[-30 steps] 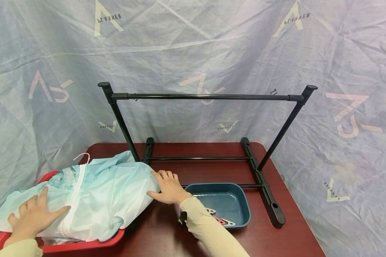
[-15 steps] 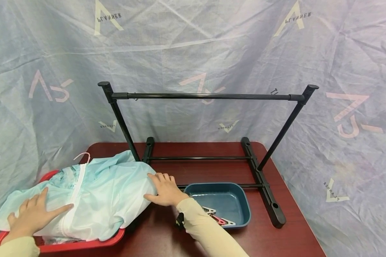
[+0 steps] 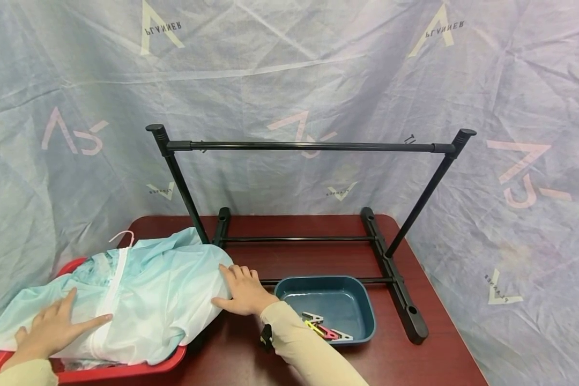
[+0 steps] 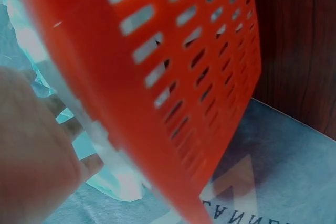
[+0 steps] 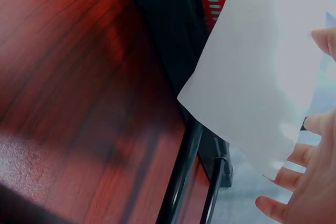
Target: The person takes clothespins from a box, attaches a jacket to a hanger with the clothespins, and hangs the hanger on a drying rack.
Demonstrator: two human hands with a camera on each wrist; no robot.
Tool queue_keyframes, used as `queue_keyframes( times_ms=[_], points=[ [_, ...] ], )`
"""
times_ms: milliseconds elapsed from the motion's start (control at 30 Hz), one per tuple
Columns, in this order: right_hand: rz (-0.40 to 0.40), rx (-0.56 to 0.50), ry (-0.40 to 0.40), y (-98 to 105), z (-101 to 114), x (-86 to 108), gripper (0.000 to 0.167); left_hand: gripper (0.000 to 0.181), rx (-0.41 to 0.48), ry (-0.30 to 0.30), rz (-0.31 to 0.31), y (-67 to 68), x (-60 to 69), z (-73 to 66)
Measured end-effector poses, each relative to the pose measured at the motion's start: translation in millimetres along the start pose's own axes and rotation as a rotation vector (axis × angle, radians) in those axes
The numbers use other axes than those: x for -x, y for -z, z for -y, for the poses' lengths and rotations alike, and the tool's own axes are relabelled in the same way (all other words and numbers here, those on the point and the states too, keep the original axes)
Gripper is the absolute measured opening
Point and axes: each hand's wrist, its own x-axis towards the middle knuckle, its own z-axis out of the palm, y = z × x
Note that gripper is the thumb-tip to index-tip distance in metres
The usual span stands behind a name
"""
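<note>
A pale blue and white garment (image 3: 159, 295) lies in a heap over a red basket (image 3: 125, 371) at the left of the head view. From its top pokes a pink hanger hook (image 3: 125, 233). My left hand (image 3: 48, 329) rests with spread fingers on the garment's left part. With fingers also spread, my right hand (image 3: 243, 292) touches or nearly touches its right edge. In the left wrist view the slotted basket wall (image 4: 194, 51) stands beside my left hand (image 4: 31, 150). The right wrist view has the garment (image 5: 252, 77) next to my right fingers (image 5: 286, 179).
A black rack with a horizontal bar (image 3: 309, 146) stands on the dark red table (image 3: 289, 256). Its feet flank the table's middle. A blue tray (image 3: 366, 305) holds several clips (image 3: 325, 331), near my right forearm. Printed grey cloth (image 3: 289, 80) hangs behind.
My right hand has shifted slightly left and down along the garment's edge. More clips, including a yellow one, show past the right sleeve. My left hand has barely moved.
</note>
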Motion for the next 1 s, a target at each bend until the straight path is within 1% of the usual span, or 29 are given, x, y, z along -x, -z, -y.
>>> queue_keyframes(
  times_ms=[67, 167, 600, 733, 900, 1000],
  points=[
    [0.014, -0.009, 0.0, -0.6, 0.2, 0.4, 0.081, 0.13, 0.005, 0.014, 0.018, -0.9, -0.9, -0.6],
    [0.028, -0.02, 0.001, -1.4, 0.5, 0.3, 0.082, 0.129, 0.009, 0.012, 0.038, -1.2, -1.4, -0.8],
    [0.062, -0.03, -0.016, -5.0, 5.5, 0.1, 0.083, 0.129, -0.004, 0.011, 0.079, -5.0, -2.7, 0.4],
    [0.052, -0.018, -0.009, -6.8, 5.5, -0.6, 0.083, 0.128, -0.003, 0.006, 0.046, -4.3, -0.5, -0.3],
    [0.05, 0.0, -0.01, -8.3, 4.8, -2.4, 0.082, 0.126, 0.021, -0.007, -0.039, -2.2, 0.7, 2.9],
    [0.05, 0.003, -0.012, -8.8, 4.5, -3.3, 0.081, 0.129, 0.024, -0.01, -0.066, 0.0, 0.9, 5.3]
  ],
)
